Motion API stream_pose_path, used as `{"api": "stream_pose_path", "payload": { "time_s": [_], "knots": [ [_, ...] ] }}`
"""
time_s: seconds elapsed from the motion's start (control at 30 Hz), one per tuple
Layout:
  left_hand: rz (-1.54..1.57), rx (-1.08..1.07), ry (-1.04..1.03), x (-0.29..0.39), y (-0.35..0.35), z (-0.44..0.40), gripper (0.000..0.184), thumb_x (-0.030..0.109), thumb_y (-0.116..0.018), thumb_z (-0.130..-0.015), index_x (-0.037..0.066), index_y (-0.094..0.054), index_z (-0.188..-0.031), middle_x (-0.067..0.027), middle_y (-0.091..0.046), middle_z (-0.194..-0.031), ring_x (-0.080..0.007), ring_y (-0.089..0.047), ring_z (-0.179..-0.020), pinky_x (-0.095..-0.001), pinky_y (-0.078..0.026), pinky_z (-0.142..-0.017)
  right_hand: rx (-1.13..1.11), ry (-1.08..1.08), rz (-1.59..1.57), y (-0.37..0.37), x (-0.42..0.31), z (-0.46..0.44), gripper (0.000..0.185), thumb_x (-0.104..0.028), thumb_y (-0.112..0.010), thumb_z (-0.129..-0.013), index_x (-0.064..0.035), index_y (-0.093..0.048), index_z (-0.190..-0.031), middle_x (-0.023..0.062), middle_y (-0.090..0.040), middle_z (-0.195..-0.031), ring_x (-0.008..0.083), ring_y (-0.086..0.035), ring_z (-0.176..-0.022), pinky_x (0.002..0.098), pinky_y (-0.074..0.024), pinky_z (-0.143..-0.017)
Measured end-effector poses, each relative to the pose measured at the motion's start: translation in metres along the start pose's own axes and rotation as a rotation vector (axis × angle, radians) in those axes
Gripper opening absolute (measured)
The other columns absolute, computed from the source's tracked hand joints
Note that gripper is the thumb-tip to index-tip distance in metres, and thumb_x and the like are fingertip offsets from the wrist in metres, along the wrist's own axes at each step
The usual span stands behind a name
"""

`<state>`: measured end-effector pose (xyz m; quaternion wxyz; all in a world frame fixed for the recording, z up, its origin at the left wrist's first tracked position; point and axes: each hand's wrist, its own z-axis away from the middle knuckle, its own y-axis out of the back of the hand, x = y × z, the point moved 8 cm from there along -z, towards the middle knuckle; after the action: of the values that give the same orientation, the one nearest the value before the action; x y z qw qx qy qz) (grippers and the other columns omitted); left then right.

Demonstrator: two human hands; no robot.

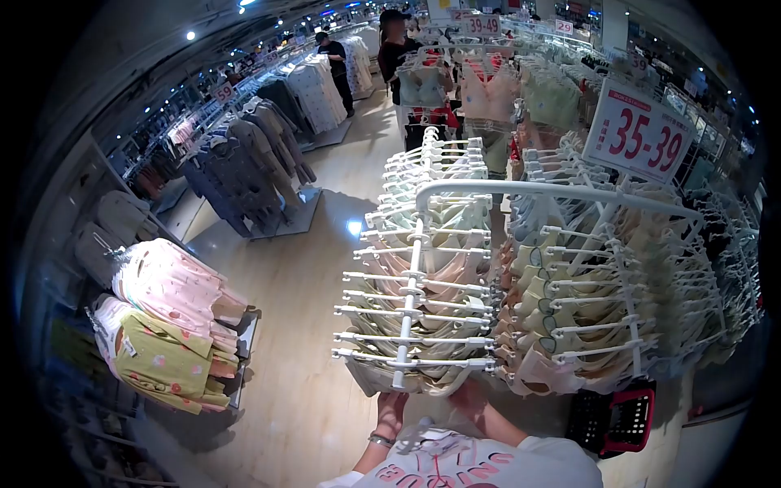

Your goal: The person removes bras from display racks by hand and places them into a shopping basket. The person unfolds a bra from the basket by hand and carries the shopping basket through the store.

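Reaching in low now with the left hand (390, 411), silver bracelet (380, 440) at the wrist, and the right hand (469, 396), coming up beneath the nearest beige bra (370, 381) at the near end of the row. Cannot tell whether clenched, released or grasping cloth, with fingertips tucked from sight at the lower edge. Just above the grip, catching the nearest white hanger (455, 363), set crosswise on the white rail (413, 264), probably to spread the cups and show the fronts. Looking past the grip, finding more hangers packed close, likely to save room. Swinging right of the grip to a second row of bras (533, 325), then lower to a black-and-red basket (636, 423) near the floor. Up and right, spotting a price sign (640, 134), raised above the hangers, presumably for easy reading. Well left of the grip, passing pink nightwear (171, 276) and a green floral top (167, 358), both hung on a low stand.
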<state>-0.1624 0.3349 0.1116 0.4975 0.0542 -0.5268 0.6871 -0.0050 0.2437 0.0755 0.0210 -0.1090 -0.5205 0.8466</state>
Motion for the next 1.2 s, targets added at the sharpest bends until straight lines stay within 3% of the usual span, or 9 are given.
{"api": "stream_pose_path", "payload": {
  "time_s": [0.13, 0.27, 0.37, 0.43, 0.63, 0.73, 0.93, 1.03, 1.2],
  "knots": [
    [-0.072, 0.072, -0.044, 0.013, -0.015, 0.005, 0.02, 0.008, -0.065, -0.079, 0.005, -0.055, -0.097, -0.004, -0.061, -0.086, -0.0162, -0.059, -0.074, -0.0273, -0.049, -0.064, -0.014, 0.038, -0.039, -0.005, 0.002, 0.003, 0.038, -0.021, -0.057, -0.082, -0.0082, -0.048, -0.117, 0.0064, -0.054, -0.115, 0.021, -0.051, -0.107, 0.0353, -0.0397, -0.095],
    [-0.201, 0.141, -0.094, 0.015, -0.007, 0.009, 0.011, 0.008, -0.063, -0.08, 0.005, -0.058, -0.089, -0.0032, -0.061, -0.078, -0.0146, -0.059, -0.066, -0.0263, -0.048, -0.058, -0.015, 0.055, -0.105, -0.002, 0.006, 0.007, 0.032, -0.019, -0.056, -0.081, -0.0086, -0.052, -0.111, 0.0059, -0.057, -0.111, 0.0209, -0.053, -0.105, 0.0356, -0.0407, -0.094],
    [-0.102, 0.133, -0.088, 0.013, -0.015, 0.014, 0.011, 0.008, -0.063, -0.08, 0.005, -0.058, -0.09, -0.0028, -0.061, -0.079, -0.0136, -0.058, -0.063, -0.0263, -0.047, -0.056, -0.012, 0.12, -0.083, -0.003, 0.004, 0.012, 0.034, -0.021, -0.056, -0.08, -0.0085, -0.052, -0.112, 0.0062, -0.056, -0.112, 0.022, -0.052, -0.106, 0.0372, -0.0404, -0.095],
    [-0.092, 0.131, -0.062, 0.011, -0.018, 0.016, 0.011, 0.009, -0.063, -0.08, 0.006, -0.058, -0.09, -0.0009, -0.06, -0.079, -0.0112, -0.057, -0.066, -0.0245, -0.046, -0.058, 0.047, 0.162, -0.031, 0.001, 0.004, 0.015, 0.041, -0.026, -0.056, -0.08, -0.0082, -0.05, -0.117, 0.0067, -0.055, -0.118, 0.0241, -0.051, -0.11, 0.04, -0.0396, -0.097],
    [-0.121, 0.151, 0.008, 0.007, -0.013, 0.019, 0.013, 0.012, -0.066, -0.079, 0.011, -0.058, -0.088, 0.003, -0.059, -0.08, -0.0066, -0.053, -0.068, -0.0201, -0.043, -0.062, 0.038, 0.202, -0.054, -0.027, 0.011, 0.042, 0.029, -0.023, -0.055, -0.082, -0.0101, -0.055, -0.107, 0.0039, -0.06, -0.107, 0.0188, -0.055, -0.1, 0.0382, -0.0422, -0.088],
    [-0.175, 0.168, 0.025, 0.002, -0.003, 0.016, 0.021, 0.01, -0.065, -0.079, 0.014, -0.053, -0.095, 0.0033, -0.056, -0.081, -0.0084, -0.054, -0.071, -0.0235, -0.045, -0.064, -0.068, 0.233, -0.057, -0.04, 0.017, 0.054, 0.024, -0.019, -0.057, -0.081, -0.0106, -0.056, -0.103, 0.0017, -0.06, -0.102, 0.0164, -0.056, -0.092, 0.0343, -0.0426, -0.084],
    [-0.212, 0.176, 0.057, -0.008, 0.015, 0.014, 0.02, 0.014, -0.067, -0.078, 0.011, -0.048, -0.085, -0.0006, -0.057, -0.082, -0.01, -0.055, -0.068, -0.0269, -0.046, -0.065, -0.086, 0.32, 0.01, -0.035, 0.023, 0.059, 0.017, -0.014, -0.059, -0.081, -0.0124, -0.057, -0.098, -0.0004, -0.06, -0.09, 0.0132, -0.054, -0.088, 0.0331, -0.0424, -0.083],
    [-0.218, 0.141, 0.058, -0.004, 0.015, 0.013, 0.023, 0.015, -0.068, -0.078, 0.01, -0.049, -0.09, -0.0005, -0.056, -0.082, -0.0113, -0.054, -0.071, -0.0278, -0.046, -0.067, 0.032, 0.359, 0.11, -0.03, 0.02, 0.053, 0.016, -0.014, -0.058, -0.083, -0.0126, -0.056, -0.099, -0.0012, -0.059, -0.089, 0.0123, -0.054, -0.086, 0.0327, -0.043, -0.081],
    [-0.247, 0.109, 0.075, -0.008, 0.01, 0.02, 0.021, 0.017, -0.068, -0.078, 0.013, -0.052, -0.092, 0.0014, -0.057, -0.087, -0.0106, -0.054, -0.078, -0.0265, -0.043, -0.069, 0.098, 0.418, 0.138, -0.028, 0.013, 0.048, 0.023, -0.015, -0.056, -0.085, -0.0104, -0.053, -0.107, 0.0023, -0.057, -0.106, 0.0147, -0.053, -0.094, 0.0324, -0.0432, -0.08]
  ]
}}
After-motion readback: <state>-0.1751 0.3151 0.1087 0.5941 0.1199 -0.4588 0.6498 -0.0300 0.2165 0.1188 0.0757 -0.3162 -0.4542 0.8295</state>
